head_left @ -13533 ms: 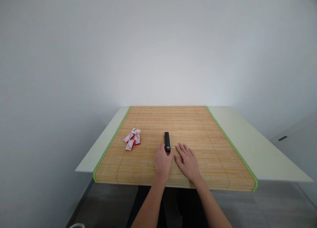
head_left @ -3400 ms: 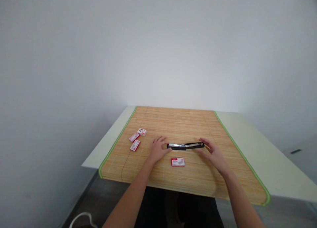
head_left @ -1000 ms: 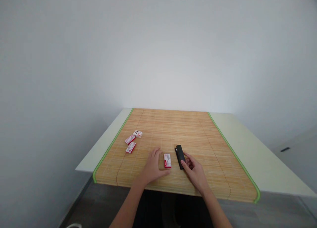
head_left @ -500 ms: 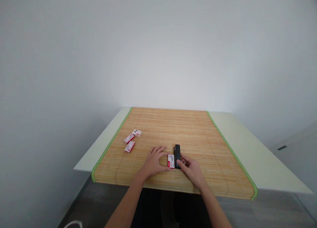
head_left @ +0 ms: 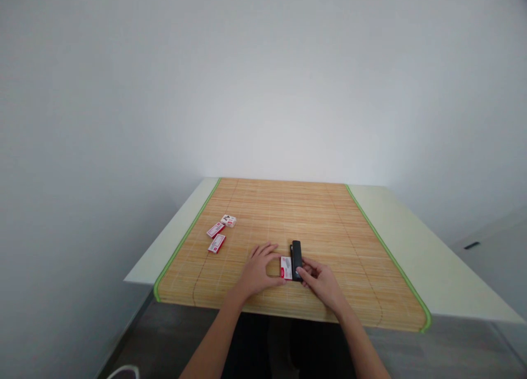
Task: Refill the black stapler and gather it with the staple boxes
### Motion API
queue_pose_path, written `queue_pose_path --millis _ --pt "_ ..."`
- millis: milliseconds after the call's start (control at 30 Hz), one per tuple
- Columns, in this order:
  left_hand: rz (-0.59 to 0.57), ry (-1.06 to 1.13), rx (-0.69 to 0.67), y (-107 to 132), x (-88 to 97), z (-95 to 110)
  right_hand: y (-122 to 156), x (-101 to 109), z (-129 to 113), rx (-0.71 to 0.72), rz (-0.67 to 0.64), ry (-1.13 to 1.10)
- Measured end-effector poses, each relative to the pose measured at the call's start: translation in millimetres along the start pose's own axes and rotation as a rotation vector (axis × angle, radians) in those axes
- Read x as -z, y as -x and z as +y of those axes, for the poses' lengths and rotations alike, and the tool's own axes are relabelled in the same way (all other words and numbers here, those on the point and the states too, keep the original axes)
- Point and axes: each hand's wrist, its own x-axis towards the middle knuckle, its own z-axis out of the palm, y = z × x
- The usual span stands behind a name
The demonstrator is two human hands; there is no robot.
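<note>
A black stapler [head_left: 297, 261] lies lengthwise on the bamboo mat, pointing away from me. My right hand [head_left: 323, 285] grips its near end from the right, thumb on top and fingers along the side. Against the stapler's left side sits a small red-and-white staples box [head_left: 286, 268]. My left hand [head_left: 258, 271] spans this box, the index fingertip at its far edge and the thumb at its near edge; the other fingers are stretched out over the mat.
Farther left on the bamboo mat [head_left: 284, 203] lie two flat red-and-white boxes [head_left: 217, 243] and a white packet [head_left: 229, 220] with dark and red print. The mat has green edging and covers a white table [head_left: 444, 269]. A pale wall stands behind.
The view has shifted very slightly, so everything appears a little farther right. Both hands keep the same hold on the stapler and the staples box.
</note>
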Motion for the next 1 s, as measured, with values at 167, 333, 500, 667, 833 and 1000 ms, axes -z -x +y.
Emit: queue_pose_path --millis 167,333,500,667,833,1000 --pt "-0.025 0.066 0.021 11.2 2.7 4.7 1.3 0.7 0.2 -0.007 0.083 0.022" --pt "0.230 -0.030 0.184 41.3 46.8 -37.2 3.4 2.9 -0.5 -0.026 0.120 -0.062" --pt "0.427 -0.366 0.492 67.6 97.0 -100.5 3.9 1.9 -0.9 -0.013 0.115 -0.066" --pt "0.348 -0.428 0.518 69.9 98.9 -115.0 4.2 2.2 -1.0 -0.006 0.111 -0.068" --pt "0.361 -0.297 0.352 55.6 90.0 -110.0 4.2 1.7 1.1 -0.015 0.114 -0.085" --pt "0.294 -0.225 0.336 54.0 90.0 -110.4 3.8 0.8 4.0 -0.021 0.120 -0.086"
